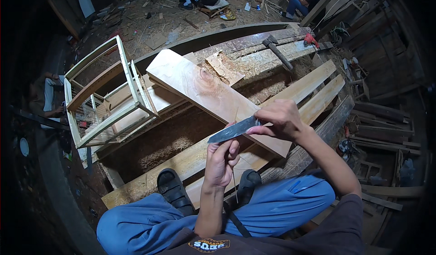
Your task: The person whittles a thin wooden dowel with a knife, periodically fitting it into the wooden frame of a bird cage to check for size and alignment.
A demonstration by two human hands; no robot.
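My right hand point(280, 119) grips one end of a flat grey metal blade point(232, 130), whose handle is hidden in the fingers. The blade points left, over the fingertips of my left hand point(221, 162). Those fingers are closed in a pinch round a thin pale stick point(235, 187). It sticks out below the hand, and a thin length shows above the blade. Beneath both hands a wide pale wooden board point(195, 82) lies slantwise across long planks point(181, 159).
A wooden frame cage with thin bars point(105, 98) stands at left. A hammer point(278, 53) and a red tool point(310, 40) lie on the far planks among shavings. My sandalled feet rest on the near planks. Other people sit at the far side and far left. Timber is piled at right.
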